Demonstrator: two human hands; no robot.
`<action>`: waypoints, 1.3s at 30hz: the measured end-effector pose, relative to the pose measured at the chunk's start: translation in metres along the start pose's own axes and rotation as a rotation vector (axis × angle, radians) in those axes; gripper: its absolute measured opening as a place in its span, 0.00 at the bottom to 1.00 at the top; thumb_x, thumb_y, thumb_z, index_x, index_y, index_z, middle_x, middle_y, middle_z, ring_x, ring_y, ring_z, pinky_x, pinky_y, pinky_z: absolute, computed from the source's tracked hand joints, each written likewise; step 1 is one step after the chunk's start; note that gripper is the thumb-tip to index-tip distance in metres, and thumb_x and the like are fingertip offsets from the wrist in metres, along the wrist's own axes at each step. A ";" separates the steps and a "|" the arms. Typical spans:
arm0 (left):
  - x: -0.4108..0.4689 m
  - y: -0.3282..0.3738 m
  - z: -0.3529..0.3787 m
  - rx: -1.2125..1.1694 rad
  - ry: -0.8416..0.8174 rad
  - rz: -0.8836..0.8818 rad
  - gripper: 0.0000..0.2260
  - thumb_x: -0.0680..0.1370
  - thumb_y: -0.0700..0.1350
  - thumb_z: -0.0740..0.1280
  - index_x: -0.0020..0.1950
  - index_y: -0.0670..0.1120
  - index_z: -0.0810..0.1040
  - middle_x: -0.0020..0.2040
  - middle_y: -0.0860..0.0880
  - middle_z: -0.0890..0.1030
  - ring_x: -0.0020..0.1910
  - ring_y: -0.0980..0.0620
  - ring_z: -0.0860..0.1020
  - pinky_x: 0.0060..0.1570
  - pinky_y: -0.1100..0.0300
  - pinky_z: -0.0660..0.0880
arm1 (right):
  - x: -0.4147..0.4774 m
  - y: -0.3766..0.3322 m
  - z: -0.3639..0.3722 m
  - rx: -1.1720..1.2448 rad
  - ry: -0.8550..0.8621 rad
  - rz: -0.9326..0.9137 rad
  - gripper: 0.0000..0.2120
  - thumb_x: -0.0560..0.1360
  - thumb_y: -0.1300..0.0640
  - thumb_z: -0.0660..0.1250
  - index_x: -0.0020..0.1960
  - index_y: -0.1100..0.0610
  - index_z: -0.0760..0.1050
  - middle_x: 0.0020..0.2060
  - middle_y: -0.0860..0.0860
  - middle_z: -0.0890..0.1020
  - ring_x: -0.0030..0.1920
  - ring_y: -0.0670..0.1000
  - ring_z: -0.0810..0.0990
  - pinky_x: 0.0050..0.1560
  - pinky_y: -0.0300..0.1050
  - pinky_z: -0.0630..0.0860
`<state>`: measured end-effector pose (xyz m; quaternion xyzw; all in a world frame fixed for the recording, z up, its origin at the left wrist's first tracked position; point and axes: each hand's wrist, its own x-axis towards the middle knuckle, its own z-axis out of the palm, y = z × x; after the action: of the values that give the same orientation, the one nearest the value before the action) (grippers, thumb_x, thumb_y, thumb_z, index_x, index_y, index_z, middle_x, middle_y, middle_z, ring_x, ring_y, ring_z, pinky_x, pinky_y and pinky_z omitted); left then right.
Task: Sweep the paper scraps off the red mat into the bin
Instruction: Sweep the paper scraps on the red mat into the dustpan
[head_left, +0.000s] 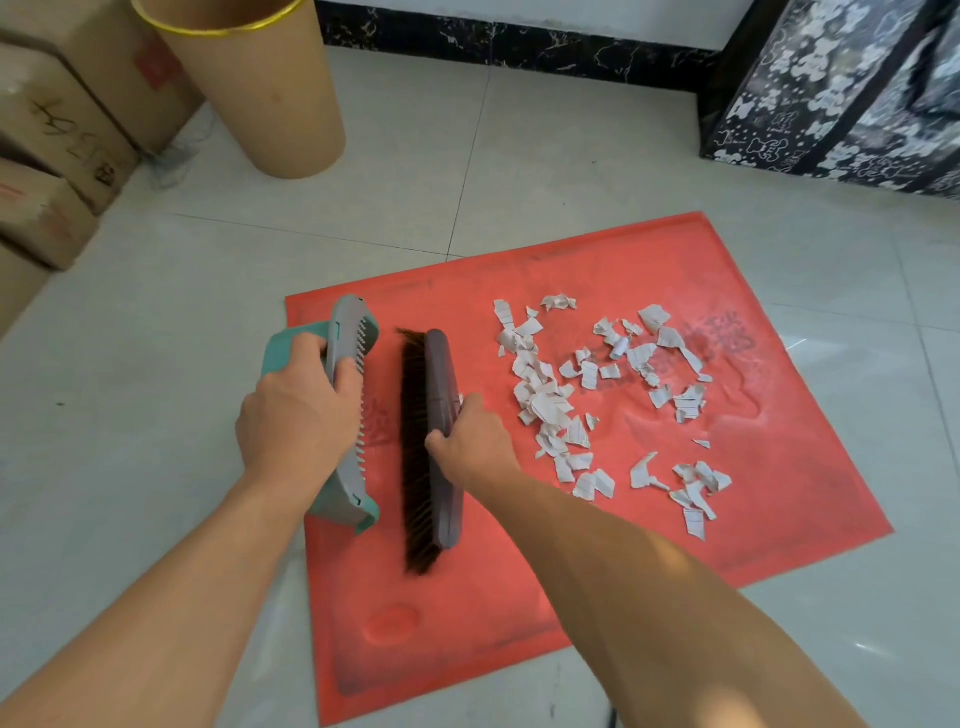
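Dozens of torn white lined paper scraps (597, 400) lie on the flat red rubber mat (597, 582), just beyond the right hand (470, 441), which grips a grey-backed, dark-bristled brush (428, 447). Left hand (298, 415) clasps a grey-and-teal plastic dustpan (349, 410). Scraps judged light, flimsy, easily scattered; brush gently.

Pale tiled floor (571, 171), black marble skirting (519, 44), cardboard boxes (57, 130) (stacked left)

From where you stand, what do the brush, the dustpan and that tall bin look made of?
The brush: a matte grey-purple back, probably plastic, with dark brown bristles, natural or synthetic I can't tell. The dustpan: smooth moulded plastic, grey with teal edging and a toothed comb. The bin: dull tan wall, likely cardboard or fibreboard, with a shiny gold rim band.
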<state>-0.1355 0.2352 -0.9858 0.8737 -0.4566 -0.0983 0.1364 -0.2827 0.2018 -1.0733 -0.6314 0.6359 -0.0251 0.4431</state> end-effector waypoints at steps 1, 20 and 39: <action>0.001 -0.002 -0.002 0.000 -0.001 -0.008 0.14 0.79 0.55 0.58 0.57 0.46 0.71 0.39 0.40 0.74 0.40 0.36 0.73 0.40 0.50 0.67 | -0.001 0.001 0.001 -0.010 0.014 0.022 0.17 0.75 0.52 0.63 0.58 0.61 0.65 0.52 0.60 0.76 0.52 0.64 0.77 0.43 0.48 0.68; 0.014 0.033 -0.020 0.056 -0.058 0.054 0.14 0.78 0.52 0.61 0.60 0.46 0.68 0.49 0.39 0.78 0.45 0.37 0.75 0.42 0.50 0.69 | 0.011 0.005 -0.037 0.098 0.125 -0.007 0.13 0.73 0.52 0.65 0.51 0.59 0.66 0.44 0.56 0.76 0.42 0.57 0.75 0.37 0.46 0.69; 0.006 0.033 0.001 0.121 -0.101 0.031 0.13 0.79 0.52 0.60 0.59 0.46 0.68 0.49 0.39 0.80 0.42 0.39 0.74 0.40 0.52 0.68 | 0.008 0.029 -0.114 -0.121 0.314 -0.008 0.12 0.74 0.53 0.63 0.51 0.58 0.64 0.41 0.53 0.73 0.40 0.57 0.74 0.38 0.48 0.69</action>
<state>-0.1582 0.2119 -0.9760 0.8670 -0.4815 -0.1127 0.0617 -0.3716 0.1405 -1.0252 -0.6477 0.6953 -0.0870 0.2991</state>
